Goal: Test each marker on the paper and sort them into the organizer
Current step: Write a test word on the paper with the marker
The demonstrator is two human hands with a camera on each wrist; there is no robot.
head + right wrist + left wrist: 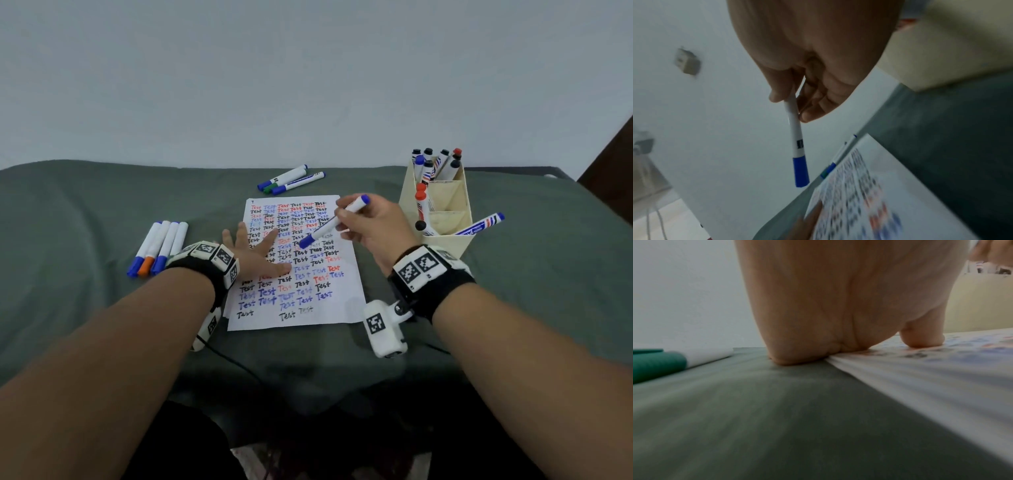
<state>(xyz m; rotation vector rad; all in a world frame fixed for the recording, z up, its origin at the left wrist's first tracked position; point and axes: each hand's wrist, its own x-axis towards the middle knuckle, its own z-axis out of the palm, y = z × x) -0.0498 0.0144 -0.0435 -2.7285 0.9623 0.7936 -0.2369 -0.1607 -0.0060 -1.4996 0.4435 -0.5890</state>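
plain pale wall (308, 68) behind a surface draped in grey-green cloth (85, 212).

A green-sheeted bed (85, 212) carries the paper (337, 308), loose markers (159, 246) and the organizer (442, 219).

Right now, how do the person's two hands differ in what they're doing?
The left hand lies flat with fingers spread, pressing on the paper; the right hand is raised above the paper with fingers curled. The left hand holds nothing; the right hand pinches a blue-capped marker, cap end pointing down at the sheet. The left hand is on the paper's left edge; the right hand is nearer the organizer. Both wear black wristbands with cameras.
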